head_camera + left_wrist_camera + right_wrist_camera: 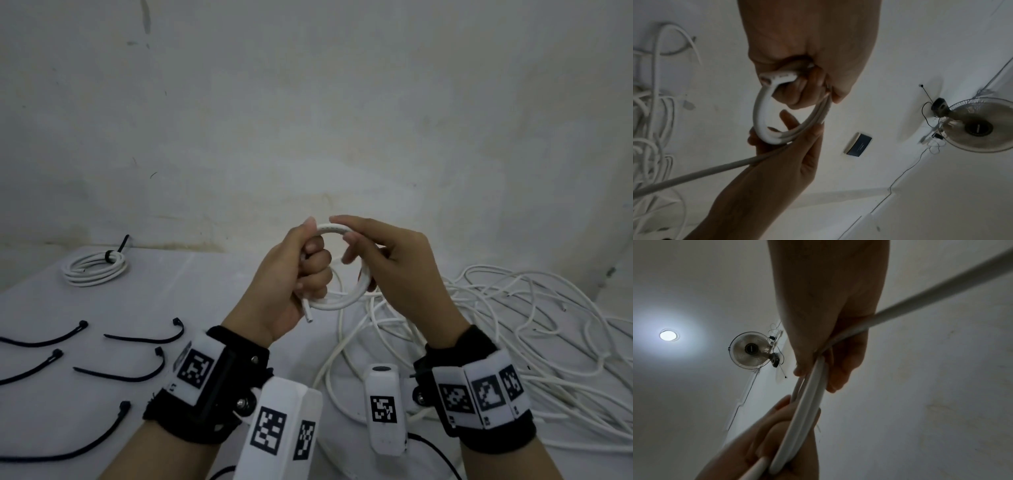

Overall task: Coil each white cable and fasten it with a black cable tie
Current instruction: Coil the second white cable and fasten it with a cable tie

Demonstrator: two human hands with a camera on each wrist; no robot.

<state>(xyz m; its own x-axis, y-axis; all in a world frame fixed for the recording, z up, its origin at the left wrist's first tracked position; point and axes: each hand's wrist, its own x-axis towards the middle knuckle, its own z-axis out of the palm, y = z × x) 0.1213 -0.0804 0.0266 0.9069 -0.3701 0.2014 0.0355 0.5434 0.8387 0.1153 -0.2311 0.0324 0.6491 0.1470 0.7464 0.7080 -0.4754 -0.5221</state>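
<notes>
Left hand [294, 274] fists the coil [334, 303] at 9 o'clock, right hand [390, 270] pinching 3 o'clock — I'd lay each new turn flush.

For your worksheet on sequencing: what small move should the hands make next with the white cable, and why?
Probably wind another loop: the left hand grips the small coil, while the right hand feeds cable trailing from the loose pile. No black tie is needed yet.

Leftmost cable ties [20, 342] cut by edge
</notes>
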